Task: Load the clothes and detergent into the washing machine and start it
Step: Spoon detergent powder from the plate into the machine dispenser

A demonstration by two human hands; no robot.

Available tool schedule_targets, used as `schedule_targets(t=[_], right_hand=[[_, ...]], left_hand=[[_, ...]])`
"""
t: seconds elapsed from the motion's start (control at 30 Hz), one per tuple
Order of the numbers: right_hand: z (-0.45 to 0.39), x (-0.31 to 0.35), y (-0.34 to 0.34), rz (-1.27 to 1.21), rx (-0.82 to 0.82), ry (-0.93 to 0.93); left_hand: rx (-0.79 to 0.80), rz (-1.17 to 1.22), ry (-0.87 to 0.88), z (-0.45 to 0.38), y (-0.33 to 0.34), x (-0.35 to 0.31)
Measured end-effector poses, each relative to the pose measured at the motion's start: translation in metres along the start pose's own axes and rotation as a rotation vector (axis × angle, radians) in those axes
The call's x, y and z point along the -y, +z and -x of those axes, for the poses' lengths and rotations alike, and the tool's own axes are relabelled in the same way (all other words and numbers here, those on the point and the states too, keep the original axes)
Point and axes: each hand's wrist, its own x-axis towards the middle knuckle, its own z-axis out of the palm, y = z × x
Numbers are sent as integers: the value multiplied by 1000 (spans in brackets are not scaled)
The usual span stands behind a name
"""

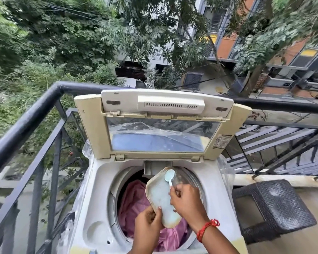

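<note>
A top-loading washing machine [97, 208] stands on a balcony with its lid [160, 125] raised. Pink clothes [134, 202] lie inside the drum. My left hand [148, 228] grips the near edge of a beige detergent container [159, 197] filled with pale blue powder, held tilted above the drum. My right hand [186, 200] pinches the handle of a light blue plastic scoop [169, 176], whose bowl sits at the container's far end. Just beyond it is the machine's open detergent slot [157, 166]. A red thread bracelet circles my right wrist.
A black metal railing [31, 114] runs along the left and behind the machine. A dark woven stool [275, 206] stands to the right on the balcony floor. Clear plastic sheeting wraps the machine's sides. Trees and buildings lie beyond.
</note>
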Motion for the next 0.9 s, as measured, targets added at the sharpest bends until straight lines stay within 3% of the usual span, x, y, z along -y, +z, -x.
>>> schedule_targets(t=[0.2,0.5,0.7,0.77,0.9], right_hand=[[-2,-3,-5,-479,137,183],[-50,-14,13,-564,118,270],[-86,-27,45,-224,139,190],[-92,-30,49,-39,101,49],[-104,-42,54,560,55,-325]], left_hand=[[-29,42,-107,-15,-26,-4],[-224,89,-248,-39,-82,37],[-301,102,-275,-37,-105,29],[-310,76,-273,-36,-108,32],[-303,71,-234,-33,-105,26]])
